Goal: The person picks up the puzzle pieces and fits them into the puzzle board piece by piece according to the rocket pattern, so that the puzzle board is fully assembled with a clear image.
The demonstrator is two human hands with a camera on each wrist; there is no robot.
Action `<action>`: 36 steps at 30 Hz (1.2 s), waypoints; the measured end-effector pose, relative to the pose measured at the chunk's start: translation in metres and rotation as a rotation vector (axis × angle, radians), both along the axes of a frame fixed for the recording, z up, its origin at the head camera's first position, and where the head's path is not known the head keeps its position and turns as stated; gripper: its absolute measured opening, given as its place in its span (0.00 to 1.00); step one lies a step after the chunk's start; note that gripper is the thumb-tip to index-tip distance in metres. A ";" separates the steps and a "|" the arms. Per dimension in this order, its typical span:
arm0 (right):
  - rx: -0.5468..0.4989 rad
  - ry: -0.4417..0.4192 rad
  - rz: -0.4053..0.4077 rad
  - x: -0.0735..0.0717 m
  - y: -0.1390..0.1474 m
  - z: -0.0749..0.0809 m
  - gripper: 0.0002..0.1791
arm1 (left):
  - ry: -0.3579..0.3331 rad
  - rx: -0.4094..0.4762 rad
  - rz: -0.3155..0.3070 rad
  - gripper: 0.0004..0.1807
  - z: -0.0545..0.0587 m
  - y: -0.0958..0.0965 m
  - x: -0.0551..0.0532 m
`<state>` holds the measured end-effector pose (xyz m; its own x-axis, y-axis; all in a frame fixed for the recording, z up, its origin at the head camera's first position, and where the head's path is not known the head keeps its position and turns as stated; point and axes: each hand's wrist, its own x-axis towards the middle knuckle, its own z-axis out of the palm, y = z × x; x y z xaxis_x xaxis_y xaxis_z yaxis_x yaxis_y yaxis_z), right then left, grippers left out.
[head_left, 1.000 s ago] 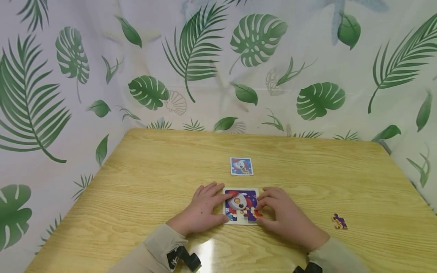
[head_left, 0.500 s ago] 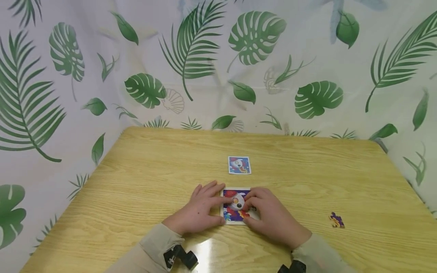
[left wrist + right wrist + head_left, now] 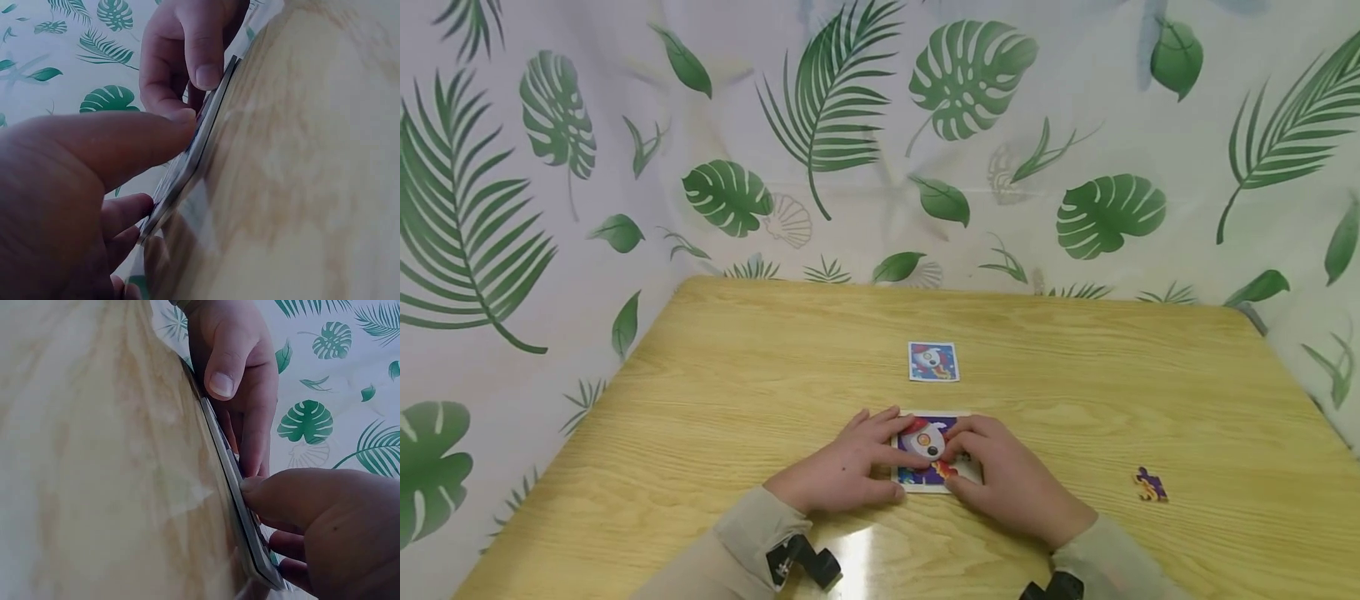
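Observation:
A small square jigsaw puzzle (image 3: 927,435) in a white-edged tray lies before me, showing a red-and-white rocket on purple. Bare tray (image 3: 970,472) shows at its lower right. My left hand (image 3: 846,471) rests along the left side, fingers extended over the picture and thumb at the near left corner. My right hand (image 3: 1011,479) reaches in from the right, thumb and curled fingers pinching a purple-and-orange puzzle piece (image 3: 943,471) at the lower middle of the picture; the fingers partly cover it. In the left wrist view, the tray edge (image 3: 203,150) is low on the table.
A loose puzzle piece (image 3: 1151,484) lies on the wooden table (image 3: 760,367) to the right. Beyond the puzzle is a small picture card (image 3: 933,362) with the same rocket. A leaf-print cloth (image 3: 850,192) hangs behind the table.
My right hand has moved left with the puzzle piece, from the tray's right side to the lower middle. My left index finger has shifted down and across the picture toward the piece.

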<state>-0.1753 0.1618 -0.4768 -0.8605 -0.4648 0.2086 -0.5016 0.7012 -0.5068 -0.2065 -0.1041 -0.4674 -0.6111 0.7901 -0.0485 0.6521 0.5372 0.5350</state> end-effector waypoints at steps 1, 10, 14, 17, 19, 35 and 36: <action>-0.002 0.005 0.004 0.000 0.001 -0.001 0.11 | 0.002 -0.001 -0.003 0.27 0.000 0.000 0.000; -0.012 0.046 0.034 -0.001 0.003 -0.003 0.09 | -0.008 0.008 -0.003 0.26 0.000 0.000 -0.002; -0.009 0.044 0.043 -0.001 0.003 -0.002 0.09 | -0.005 0.005 -0.007 0.25 0.001 -0.001 -0.002; -0.010 0.037 0.041 -0.001 0.003 -0.001 0.08 | -0.007 0.006 -0.018 0.24 0.000 -0.001 -0.001; -0.011 0.034 0.037 -0.001 0.003 -0.001 0.08 | -0.008 0.012 -0.030 0.23 0.000 -0.001 -0.001; 0.004 0.023 -0.011 0.001 -0.004 0.003 0.08 | 0.020 0.007 -0.009 0.26 -0.003 0.002 -0.001; 0.006 0.011 -0.014 0.001 -0.003 0.003 0.08 | 0.027 0.007 -0.006 0.27 -0.004 0.002 -0.001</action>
<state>-0.1744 0.1592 -0.4736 -0.8645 -0.4544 0.2148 -0.4973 0.7111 -0.4970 -0.2078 -0.1017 -0.4712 -0.6075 0.7939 -0.0263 0.6694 0.5295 0.5211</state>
